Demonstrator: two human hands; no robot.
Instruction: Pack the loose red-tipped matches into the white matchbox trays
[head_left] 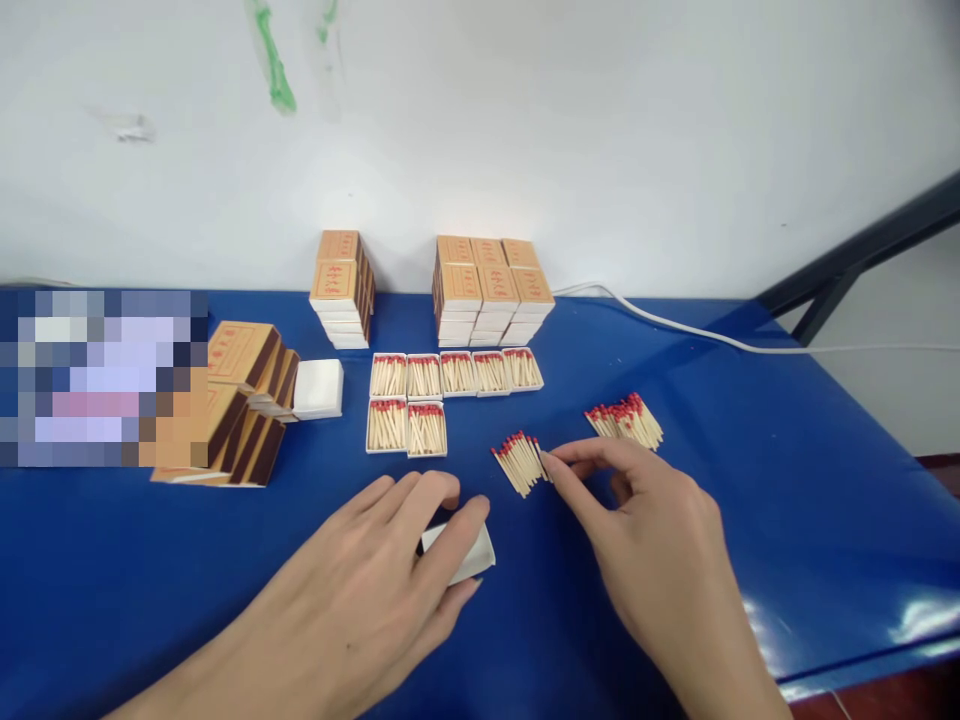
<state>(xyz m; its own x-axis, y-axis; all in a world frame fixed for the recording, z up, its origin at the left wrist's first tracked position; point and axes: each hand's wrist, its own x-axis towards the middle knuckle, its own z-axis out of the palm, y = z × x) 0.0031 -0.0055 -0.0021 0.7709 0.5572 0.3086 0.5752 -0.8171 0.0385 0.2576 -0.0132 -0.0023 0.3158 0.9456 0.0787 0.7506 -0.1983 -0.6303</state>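
Two bare hands in frame, and bare forearms behind them. The left hand (375, 560) comes in from the lower left of the frame, its forearm running off the bottom edge with no sleeve, cuff or glove anywhere along it. The right hand (637, 520) enters from the lower right, and again the wrist and forearm are uncovered right down to the bottom edge. No rings on any finger that shows, no watch, no bracelet, no strap at either wrist. Fingers are long and slim, nails short and plain, no polish to be seen. Nothing else of the person is in frame: no clothing shows at all.
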